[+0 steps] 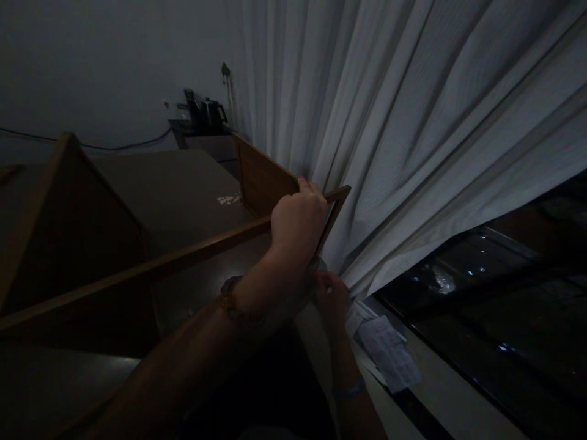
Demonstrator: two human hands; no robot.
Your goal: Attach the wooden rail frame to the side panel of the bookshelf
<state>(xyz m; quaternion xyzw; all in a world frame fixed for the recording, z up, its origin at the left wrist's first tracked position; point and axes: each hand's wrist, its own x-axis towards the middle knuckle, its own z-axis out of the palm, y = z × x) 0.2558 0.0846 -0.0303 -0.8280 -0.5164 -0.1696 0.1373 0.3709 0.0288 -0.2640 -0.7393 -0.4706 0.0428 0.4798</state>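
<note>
My left hand [299, 214] reaches across from the lower left, its fingers closed over the corner of a wooden frame [211, 245], where a long rail meets a short end piece. A solid wooden panel [263, 177] stands just behind these fingers. Lower down, beside the frame's end, my right hand [332, 299] is pinched with fingertips together near a pale, roundish, see-through thing [317, 266]. My left forearm partly covers that spot, and in the dim light I cannot make out what the right fingers hold.
The frame rests on a grey-brown tabletop [183, 183] with some light scraps [229, 199]. Another wooden panel [77, 226] rises at left. A black kettle [211, 113] stands at the back. White curtains [389, 122] hang close on the right, above printed papers [387, 351] and dark glass.
</note>
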